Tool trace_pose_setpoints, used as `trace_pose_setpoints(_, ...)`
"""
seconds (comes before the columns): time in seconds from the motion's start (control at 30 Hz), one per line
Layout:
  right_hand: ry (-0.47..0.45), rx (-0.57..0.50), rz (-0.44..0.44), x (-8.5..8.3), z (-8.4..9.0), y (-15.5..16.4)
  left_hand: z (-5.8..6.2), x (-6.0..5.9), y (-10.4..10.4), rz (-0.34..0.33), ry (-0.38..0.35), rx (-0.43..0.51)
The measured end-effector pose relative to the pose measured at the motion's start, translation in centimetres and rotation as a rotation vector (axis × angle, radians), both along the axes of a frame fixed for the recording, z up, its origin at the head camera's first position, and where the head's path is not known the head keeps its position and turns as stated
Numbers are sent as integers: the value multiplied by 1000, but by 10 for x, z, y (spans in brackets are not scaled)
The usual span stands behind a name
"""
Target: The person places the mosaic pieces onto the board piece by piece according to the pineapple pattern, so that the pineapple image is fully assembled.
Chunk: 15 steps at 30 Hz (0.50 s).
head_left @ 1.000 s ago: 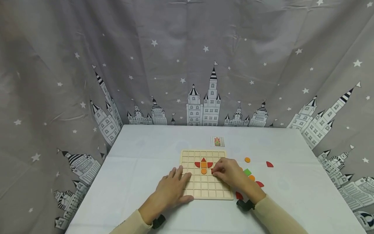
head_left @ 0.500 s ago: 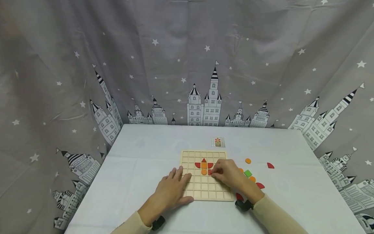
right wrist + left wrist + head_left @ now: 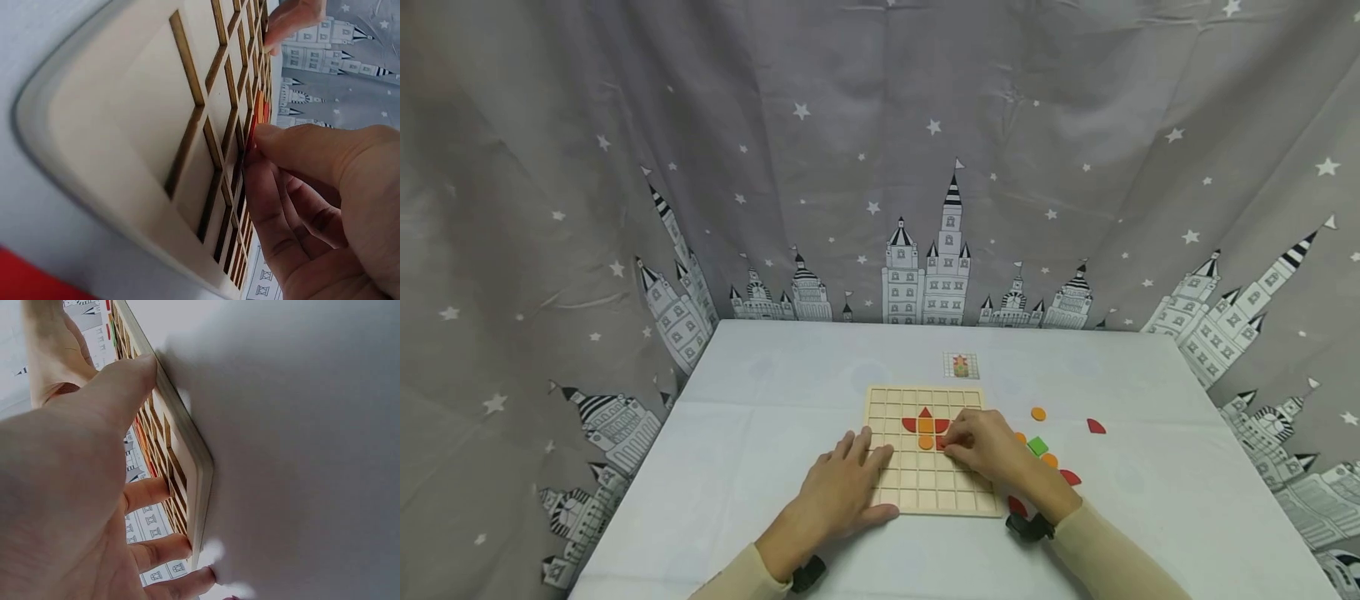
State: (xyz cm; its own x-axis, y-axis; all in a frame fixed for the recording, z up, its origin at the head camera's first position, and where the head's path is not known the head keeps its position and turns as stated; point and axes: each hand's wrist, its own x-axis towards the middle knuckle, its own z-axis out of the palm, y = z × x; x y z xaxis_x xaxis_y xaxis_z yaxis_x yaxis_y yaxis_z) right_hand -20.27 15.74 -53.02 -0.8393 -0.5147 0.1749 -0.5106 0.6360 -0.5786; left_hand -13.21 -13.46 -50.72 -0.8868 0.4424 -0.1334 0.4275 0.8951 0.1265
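My left hand point(image 3: 842, 487) lies spread over the left edge of a wooden grid board point(image 3: 917, 500). In the left wrist view its thumb and fingertips touch the board's rim point(image 3: 200, 469). My right hand point(image 3: 988, 446) pinches a small red tile point(image 3: 252, 134) between thumb and index finger, at a cell right of an orange disc point(image 3: 926, 442). The fingers partly cover this tile, so its full shape is hidden. Above the disc sits an orange square point(image 3: 926, 426), flanked by red rounded tiles point(image 3: 910, 424) and topped by a red triangle point(image 3: 925, 412).
Behind the board lies a small pattern card point(image 3: 961, 365). Loose pieces are scattered on the right: a green square point(image 3: 1037, 446), an orange disc point(image 3: 1038, 413), and several red quarter-circles point(image 3: 1096, 426). One red piece point(image 3: 1017, 506) lies beside the board's near right corner.
My right hand has moved slightly left with the red tile, bringing it into the cell beside the orange disc. The left hand stays on the board.
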Motion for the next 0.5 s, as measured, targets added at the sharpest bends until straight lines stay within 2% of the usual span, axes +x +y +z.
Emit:
trace_pose_setpoints(0.23, 27, -37, -11, 7, 1, 16, -1, 1, 0, 4, -7, 3)
trace_pose_setpoints(0.43, -88, -7, -106, 13, 7, 34, -2, 3, -2, 7, -1, 5)
trace_pose_setpoints(0.5, -96, -7, -113, 16, 8, 42, -2, 3, -2, 5, 4, 5)
